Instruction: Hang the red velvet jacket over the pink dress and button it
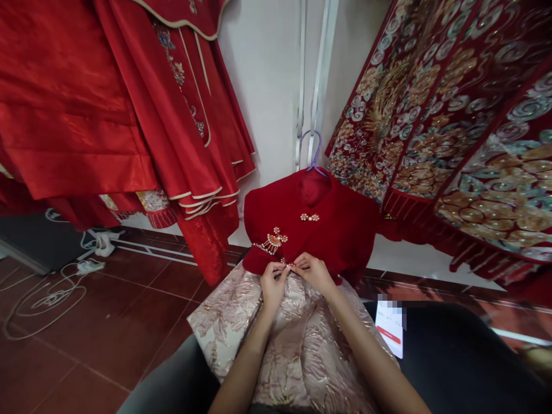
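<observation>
Left hand (272, 282) and right hand (314, 269): fingertips pinched together on a small pearl clasp (288, 264) | clasp at lower front edge of red velvet jacket (336, 224), between both hands | jacket on purple hanger (316, 150), over pale brocade skirt (297, 345) | tasselled brooch (272, 240) just above left hand.

A single head-worn camera looks forward and down from the person's own eye level, close above both forearms. The left hand (272, 282) and right hand (314, 271) meet near the frame's centre, at the hem of a red velvet jacket (340, 227) on a hanger. The wide lens also takes in the brown tiled floor (107, 322) and the white wall (267, 86) straight ahead
</observation>
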A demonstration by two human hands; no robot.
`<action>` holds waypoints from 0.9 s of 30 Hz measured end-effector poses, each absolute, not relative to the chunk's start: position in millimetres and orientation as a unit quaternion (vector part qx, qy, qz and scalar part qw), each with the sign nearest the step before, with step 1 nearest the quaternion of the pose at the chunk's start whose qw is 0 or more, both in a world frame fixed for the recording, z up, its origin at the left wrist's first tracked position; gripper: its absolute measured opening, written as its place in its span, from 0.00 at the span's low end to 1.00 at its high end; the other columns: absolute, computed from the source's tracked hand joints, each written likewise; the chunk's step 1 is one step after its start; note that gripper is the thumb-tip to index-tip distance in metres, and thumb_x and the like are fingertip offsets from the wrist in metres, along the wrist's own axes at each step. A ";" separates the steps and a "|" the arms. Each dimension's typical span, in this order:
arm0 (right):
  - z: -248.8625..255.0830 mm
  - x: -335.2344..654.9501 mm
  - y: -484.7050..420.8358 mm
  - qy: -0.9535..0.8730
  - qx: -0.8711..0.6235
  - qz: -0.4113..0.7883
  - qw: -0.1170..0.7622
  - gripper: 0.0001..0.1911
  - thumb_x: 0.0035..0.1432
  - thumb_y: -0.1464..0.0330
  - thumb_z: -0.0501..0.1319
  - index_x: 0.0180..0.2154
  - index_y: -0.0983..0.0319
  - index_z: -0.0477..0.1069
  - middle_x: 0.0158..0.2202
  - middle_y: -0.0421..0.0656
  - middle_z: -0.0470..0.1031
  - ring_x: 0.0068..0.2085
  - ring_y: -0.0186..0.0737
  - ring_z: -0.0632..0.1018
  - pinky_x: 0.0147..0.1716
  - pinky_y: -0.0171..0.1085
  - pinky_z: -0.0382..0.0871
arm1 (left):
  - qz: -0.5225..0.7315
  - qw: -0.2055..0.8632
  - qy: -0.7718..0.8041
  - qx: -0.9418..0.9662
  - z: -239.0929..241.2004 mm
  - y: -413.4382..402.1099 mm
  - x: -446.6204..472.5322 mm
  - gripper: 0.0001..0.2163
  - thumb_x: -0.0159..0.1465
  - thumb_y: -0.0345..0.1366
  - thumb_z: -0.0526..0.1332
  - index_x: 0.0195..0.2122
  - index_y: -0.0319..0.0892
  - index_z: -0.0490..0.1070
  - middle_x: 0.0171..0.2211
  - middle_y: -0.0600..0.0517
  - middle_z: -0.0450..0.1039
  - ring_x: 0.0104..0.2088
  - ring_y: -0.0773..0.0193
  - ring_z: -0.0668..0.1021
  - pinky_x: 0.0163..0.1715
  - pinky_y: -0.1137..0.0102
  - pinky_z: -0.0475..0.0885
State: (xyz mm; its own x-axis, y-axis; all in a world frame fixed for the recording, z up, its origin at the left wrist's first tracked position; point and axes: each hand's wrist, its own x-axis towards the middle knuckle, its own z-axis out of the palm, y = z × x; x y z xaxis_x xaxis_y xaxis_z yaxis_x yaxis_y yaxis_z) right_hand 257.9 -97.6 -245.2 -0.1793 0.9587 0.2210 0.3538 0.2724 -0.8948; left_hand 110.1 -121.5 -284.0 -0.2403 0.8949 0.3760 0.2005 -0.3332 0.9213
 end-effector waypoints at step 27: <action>-210.3 308.5 -102.4 -0.682 -0.395 0.543 0.290 0.16 0.44 0.61 0.69 0.32 0.64 0.73 0.31 0.42 0.77 0.33 0.35 0.77 0.37 0.38 0.70 | 0.701 0.480 0.415 0.325 -224.4 -69.2 125.1 0.15 0.52 0.41 0.68 0.38 0.37 0.77 0.40 0.44 0.79 0.40 0.61 0.80 0.45 0.65 0.73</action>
